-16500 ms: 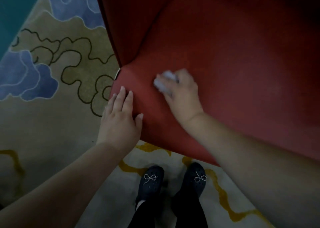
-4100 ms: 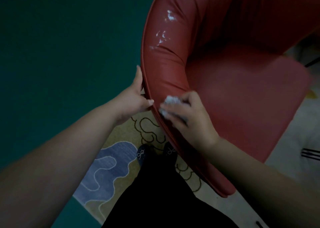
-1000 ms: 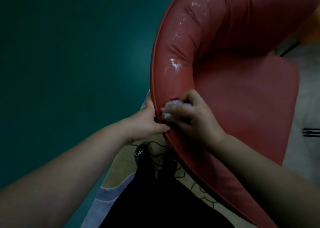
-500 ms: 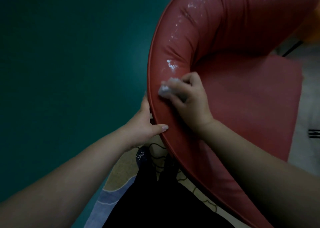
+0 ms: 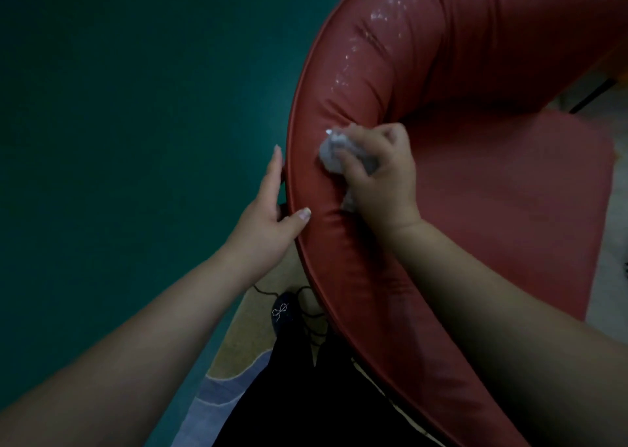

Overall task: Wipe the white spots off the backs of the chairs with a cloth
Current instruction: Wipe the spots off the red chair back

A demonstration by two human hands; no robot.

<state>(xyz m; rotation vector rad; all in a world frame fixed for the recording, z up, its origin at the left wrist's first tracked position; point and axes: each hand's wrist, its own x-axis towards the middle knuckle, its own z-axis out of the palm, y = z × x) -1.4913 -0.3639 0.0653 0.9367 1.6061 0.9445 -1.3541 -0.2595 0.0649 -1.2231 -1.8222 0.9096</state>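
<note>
While the left hand clamps the chair back at its outer rim, thumb over the top, likely to steady it, the right hand pinches a balled cloth against the padding. Beyond the cloth, white spots dot the curve, unobstructed. Rug below the rim, near a shoe.

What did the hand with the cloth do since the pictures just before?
The right hand slid the cloth up the red chair back, over the nearest white blotch, which no longer shows. The left hand shifted a little but still holds the chair's edge. The white spots farther up remain, and the cloth stays gripped.
</note>
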